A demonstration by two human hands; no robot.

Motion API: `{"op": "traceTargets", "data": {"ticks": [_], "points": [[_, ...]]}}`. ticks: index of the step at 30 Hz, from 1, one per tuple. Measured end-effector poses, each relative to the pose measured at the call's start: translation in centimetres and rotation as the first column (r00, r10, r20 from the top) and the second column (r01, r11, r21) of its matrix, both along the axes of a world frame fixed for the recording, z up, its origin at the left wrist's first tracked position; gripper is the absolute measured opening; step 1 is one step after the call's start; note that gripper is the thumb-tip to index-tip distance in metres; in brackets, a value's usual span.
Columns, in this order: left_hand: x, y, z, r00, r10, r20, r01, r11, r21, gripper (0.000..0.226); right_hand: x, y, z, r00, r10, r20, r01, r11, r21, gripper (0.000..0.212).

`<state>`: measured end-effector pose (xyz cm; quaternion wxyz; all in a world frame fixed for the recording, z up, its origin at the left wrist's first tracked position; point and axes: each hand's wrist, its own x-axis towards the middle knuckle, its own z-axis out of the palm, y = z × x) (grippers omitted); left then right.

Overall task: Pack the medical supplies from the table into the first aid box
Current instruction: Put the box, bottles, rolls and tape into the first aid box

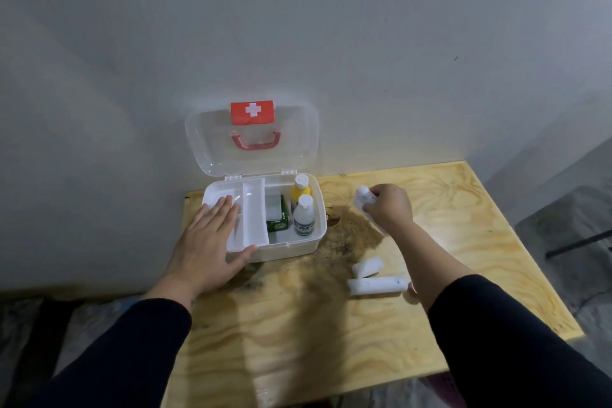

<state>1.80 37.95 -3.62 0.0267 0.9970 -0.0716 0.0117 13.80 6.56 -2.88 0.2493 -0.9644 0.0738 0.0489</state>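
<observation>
White packet (364,200) pinched in right hand (390,209) fingers, just right of the open first aid box (318,209), long axis tilted. Left hand (212,235) flat, fingers spread on the box tray. Two rolls (376,278) on the table (430,195), nearer the right arm.

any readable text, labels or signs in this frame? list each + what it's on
White cross on a red label, on the open lid of the first aid box: a sign, no words.
Clear bottle: dark print on its label, too blurred to read.
Green box: pale emblem on its front, unreadable.
Yellow bottle: no text visible.
Item in the right hand: markings too blurred.
</observation>
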Motion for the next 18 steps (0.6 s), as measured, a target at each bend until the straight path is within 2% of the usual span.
{"op": "traceTargets", "data": {"ticks": [4,6,7,10,13,15,18], "points": [[-0.1,-0.1,0.1,1.0,0.006,-0.018,-0.007,1.0,-0.021,0.097,-0.6,1.6,5.2,0.981,-0.059,0.184,0.016,0.973,0.23,0.021],[-0.1,-0.1,0.3,1.0,0.006,-0.027,-0.006,1.0,-0.009,0.098,-1.4,3.2,8.6,0.967,-0.063,0.246,-0.032,0.93,0.365,0.011],[0.0,-0.2,0.4,0.999,0.006,-0.034,-0.006,1.0,0.001,0.098,-2.1,4.1,10.2,0.963,-0.057,0.265,-0.065,0.901,0.429,0.004],[0.1,-0.3,1.0,0.998,-0.001,-0.065,0.003,0.999,0.036,0.097,-4.5,7.4,13.2,0.971,-0.024,0.237,-0.136,0.76,0.636,0.025],[0.2,-0.4,1.4,0.997,-0.011,-0.082,0.013,1.0,0.027,0.102,-6.6,10.8,12.2,0.975,0.055,0.217,-0.19,0.72,0.668,0.027],[0.1,-0.5,1.6,0.995,-0.011,-0.095,0.012,1.0,0.011,0.102,-7.7,12.8,10.4,0.971,0.076,0.228,-0.209,0.738,0.641,0.025],[-0.5,-0.9,2.0,0.998,0.03,-0.059,-0.034,0.998,-0.06,0.092,-8.7,14.7,7.9,0.96,0.046,0.277,-0.202,0.797,0.569,0.014]]}}
